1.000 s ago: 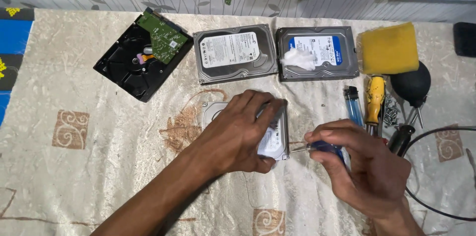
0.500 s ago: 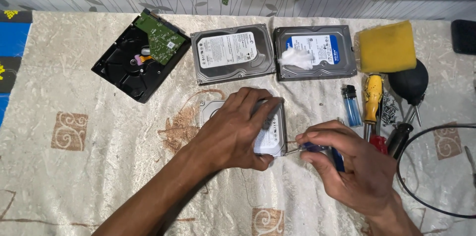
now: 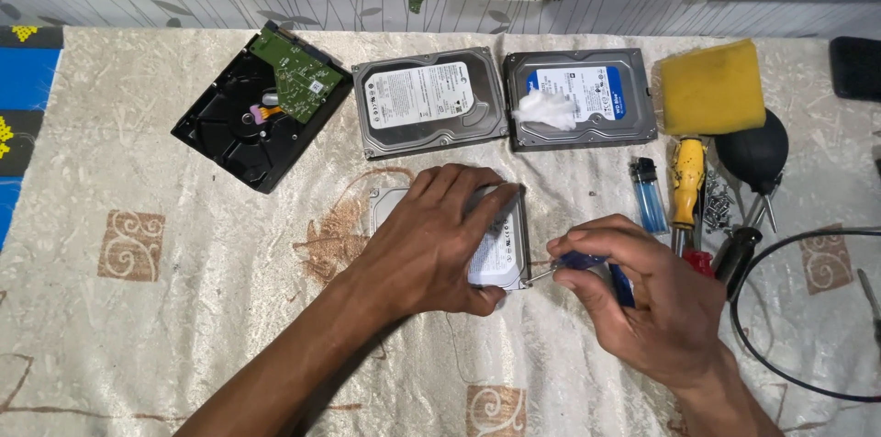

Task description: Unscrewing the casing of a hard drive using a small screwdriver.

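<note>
My left hand (image 3: 440, 240) lies flat over a silver hard drive (image 3: 507, 253) on the cloth-covered table, holding it down. My right hand (image 3: 642, 295) grips a blue-handled screwdriver (image 3: 596, 269) whose thin tip touches the drive's near right corner. Most of the drive is hidden under my left palm; only its right edge and a bit of its left corner show.
Behind lie a black opened drive with a green circuit board (image 3: 262, 106), a silver drive (image 3: 429, 100) and a blue-labelled drive with a white wad on it (image 3: 580, 97). At right sit a yellow sponge (image 3: 711, 86), blue lighter (image 3: 649, 195), yellow screwdriver (image 3: 686, 182), black bulb blower (image 3: 754, 151), loose screws and a black cable (image 3: 780, 244).
The view has shifted slightly. My right hand and screwdriver have turned a little at the drive's corner; my left hand stays pressed on the drive.
</note>
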